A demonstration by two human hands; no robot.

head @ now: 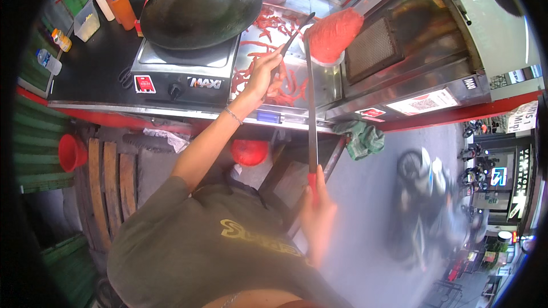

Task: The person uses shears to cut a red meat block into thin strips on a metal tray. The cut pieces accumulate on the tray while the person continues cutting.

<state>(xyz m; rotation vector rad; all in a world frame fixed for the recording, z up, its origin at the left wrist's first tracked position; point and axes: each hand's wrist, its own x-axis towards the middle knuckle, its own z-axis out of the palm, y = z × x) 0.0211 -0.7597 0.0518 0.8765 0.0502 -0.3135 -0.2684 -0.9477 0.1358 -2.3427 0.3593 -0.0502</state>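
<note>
My right hand [319, 216] grips the red handle of a long knife [312, 115]. Its blade reaches up to the near left side of a red cone of kebab meat [336, 34] on a spit; I cannot tell whether the edge touches the meat. A slender dark utensil [295, 36], its exact kind unclear, is held in my left hand [267, 75], with its tip close to the cone. Beneath my left hand, strips of sliced meat [292, 87] lie scattered in a metal tray [295, 60].
A grill burner [371, 50] stands right of the cone. Left of the tray, a wok [201, 8] rests on a gas stove [180, 66]. Sauce bottles [124, 10] stand farther left. A green cloth [364, 139] hangs at the counter's edge. A blurred motorcycle [421, 196] is on the road.
</note>
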